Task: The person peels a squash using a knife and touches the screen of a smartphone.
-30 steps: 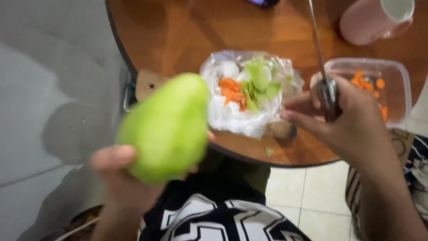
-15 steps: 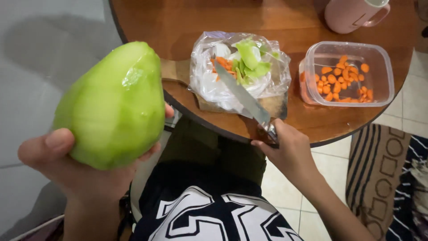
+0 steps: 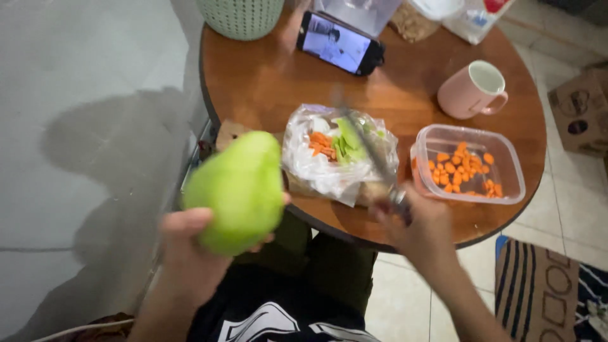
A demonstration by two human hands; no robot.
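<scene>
Nearest us, our left hand (image 3: 190, 250) cups a large peeled green fruit (image 3: 235, 190), pear-shaped and pale, fingers wrapped under and around it with the thumb lying across its lower left side. It sits in the air just off the near edge of the round wooden table (image 3: 266, 82).

Our right hand (image 3: 418, 225) is closed around the handle of a kitchen knife (image 3: 364, 142) — the blade is blurred and points away from us, up over the clear plastic bag (image 3: 316, 171) of green and orange vegetable scraps.

Just right of the bag stands a clear rectangular container (image 3: 468, 166) holding diced carrot. Beyond it we see a pink mug (image 3: 472, 92), and farther back a phone (image 3: 339, 44) with its screen lit — beside a pale green basket (image 3: 240, 16) at the far edge.
</scene>
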